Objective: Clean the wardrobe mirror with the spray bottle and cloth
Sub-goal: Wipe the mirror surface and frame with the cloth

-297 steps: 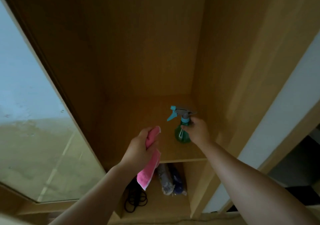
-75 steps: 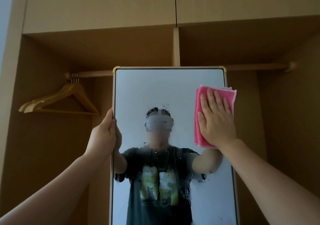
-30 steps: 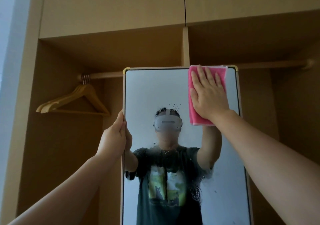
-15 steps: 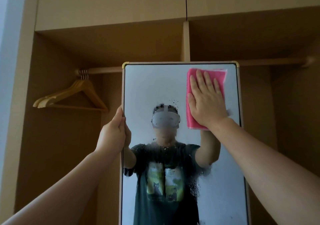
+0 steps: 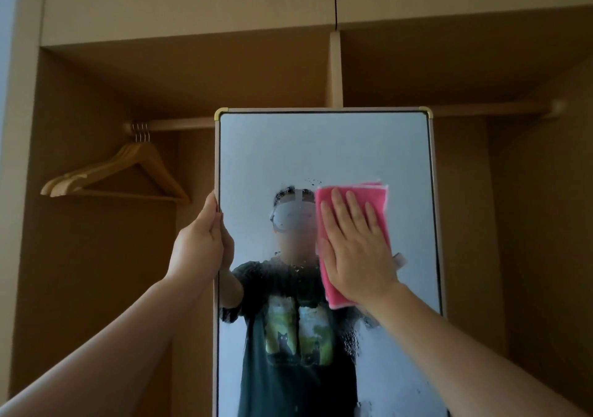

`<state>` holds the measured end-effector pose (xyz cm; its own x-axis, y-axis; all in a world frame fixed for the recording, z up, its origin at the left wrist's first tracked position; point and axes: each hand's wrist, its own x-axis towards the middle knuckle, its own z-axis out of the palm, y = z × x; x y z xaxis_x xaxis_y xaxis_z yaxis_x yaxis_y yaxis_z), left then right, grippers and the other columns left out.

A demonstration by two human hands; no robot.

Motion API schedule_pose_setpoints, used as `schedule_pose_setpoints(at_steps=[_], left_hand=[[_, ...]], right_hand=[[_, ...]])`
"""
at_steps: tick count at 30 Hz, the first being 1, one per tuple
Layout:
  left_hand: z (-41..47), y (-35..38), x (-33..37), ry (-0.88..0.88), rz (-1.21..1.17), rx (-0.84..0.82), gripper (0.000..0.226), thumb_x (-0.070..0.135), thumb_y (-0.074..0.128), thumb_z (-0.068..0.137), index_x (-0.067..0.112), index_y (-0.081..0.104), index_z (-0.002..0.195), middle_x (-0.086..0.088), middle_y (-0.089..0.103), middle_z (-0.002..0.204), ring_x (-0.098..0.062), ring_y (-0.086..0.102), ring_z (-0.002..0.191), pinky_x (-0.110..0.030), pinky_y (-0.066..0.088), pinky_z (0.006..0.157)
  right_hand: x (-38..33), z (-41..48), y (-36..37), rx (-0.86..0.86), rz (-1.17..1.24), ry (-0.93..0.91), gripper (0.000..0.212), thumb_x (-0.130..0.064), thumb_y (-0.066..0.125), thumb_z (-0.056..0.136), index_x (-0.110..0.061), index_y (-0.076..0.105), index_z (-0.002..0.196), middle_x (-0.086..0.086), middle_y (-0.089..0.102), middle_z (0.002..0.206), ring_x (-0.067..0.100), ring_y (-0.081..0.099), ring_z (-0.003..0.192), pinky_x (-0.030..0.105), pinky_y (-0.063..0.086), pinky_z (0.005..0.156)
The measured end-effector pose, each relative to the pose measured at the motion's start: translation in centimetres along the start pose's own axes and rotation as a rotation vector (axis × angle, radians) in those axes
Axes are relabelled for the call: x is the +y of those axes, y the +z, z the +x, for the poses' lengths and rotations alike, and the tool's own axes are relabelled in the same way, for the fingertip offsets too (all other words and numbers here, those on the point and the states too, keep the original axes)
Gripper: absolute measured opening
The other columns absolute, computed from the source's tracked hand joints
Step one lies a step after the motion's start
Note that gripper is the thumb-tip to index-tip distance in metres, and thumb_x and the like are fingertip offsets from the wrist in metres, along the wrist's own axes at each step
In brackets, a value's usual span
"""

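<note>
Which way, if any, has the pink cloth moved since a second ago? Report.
Yes: the pink cloth has slid down the mirror, away from its top frame edge.

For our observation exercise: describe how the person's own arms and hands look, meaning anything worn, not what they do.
Both forearms are bare up to the wrists: no sleeves, gloves, watch or bracelet show. No rings show on the left hand or the right hand. The mirror reflects a dark T-shirt with short sleeves.
</note>
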<state>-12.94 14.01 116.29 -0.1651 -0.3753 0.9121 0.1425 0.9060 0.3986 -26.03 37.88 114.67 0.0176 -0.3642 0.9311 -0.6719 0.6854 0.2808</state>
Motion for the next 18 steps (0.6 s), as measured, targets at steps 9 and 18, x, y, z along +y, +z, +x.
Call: schedule_pose_setpoints(at_steps=[9, 18], left_hand=[[-0.2, -0.4, 0.4, -0.012, 0.004, -0.034, 0.043, 0.028, 0.034, 0.103, 0.038, 0.032, 0.144, 0.03, 0.055, 0.092, 0.01, 0.056, 0.082, -0.003, 0.036, 0.064], [0.2, 0.1, -0.3, -0.034, -0.013, -0.035, 0.043, 0.03, 0.033, 0.102, 0.041, 0.03, 0.143, 0.049, 0.053, 0.079, 0.025, 0.054, 0.079, 0.002, 0.037, 0.057]], right_hand=[[-1.7, -2.7, 0.5, -0.055, -0.002, -0.102, 0.058, -0.037, 0.027, 0.101, -0.011, 0.023, 0.152, 0.011, 0.022, 0.159, 0.03, 0.014, 0.149, 0.049, 0.012, 0.121], [-1.3, -1.3, 0.2, -0.046, -0.022, -0.137, 0.057, -0.037, 0.029, 0.101, -0.012, 0.026, 0.151, 0.009, 0.022, 0.158, 0.028, 0.015, 0.148, 0.049, 0.013, 0.12]])
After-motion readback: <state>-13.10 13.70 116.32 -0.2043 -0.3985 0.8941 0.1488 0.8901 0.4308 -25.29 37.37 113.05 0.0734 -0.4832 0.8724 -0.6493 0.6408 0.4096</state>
